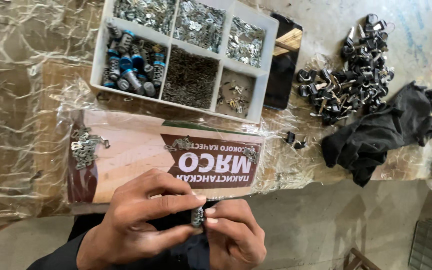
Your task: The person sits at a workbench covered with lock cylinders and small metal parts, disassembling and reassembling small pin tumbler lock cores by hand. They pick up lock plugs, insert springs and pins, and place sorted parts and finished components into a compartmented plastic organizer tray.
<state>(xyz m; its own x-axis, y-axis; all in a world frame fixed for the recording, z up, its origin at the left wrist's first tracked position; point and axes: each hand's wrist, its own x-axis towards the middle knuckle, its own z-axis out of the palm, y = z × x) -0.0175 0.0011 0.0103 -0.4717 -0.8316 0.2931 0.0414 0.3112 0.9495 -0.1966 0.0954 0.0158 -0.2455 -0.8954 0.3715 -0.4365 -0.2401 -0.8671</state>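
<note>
Down at the bottom edge of the view, the left hand (141,220) and the right hand (233,235) meet fingertip to fingertip around a small metal lock cylinder (197,216). The cylinder is grey, ribbed and stubby, standing roughly upright. The left thumb and forefinger pinch it from the left, while the right hand's curled fingers press against it from the right, so it sits squeezed between both hands, just off the near edge of the workbench.

Behind the hands lies a flat printed board (141,155) in cream and brown, wrapped in crinkled clear plastic film. A loose heap of small flat metal plates (83,146) rests on its left end, and a few more stray pieces lie near its middle.

Further back stands a white plastic compartment tray (268,47). Its left cell holds grey cylinders with blue caps (128,62); the middle cell is filled with fine dark pins (190,77); the upper cells hold shiny stamped bits.

To the right lies a dark glossy phone (282,65), then a pile of black padlock bodies with silver shackles and keys (348,70), and a crumpled black cloth (381,132).
</note>
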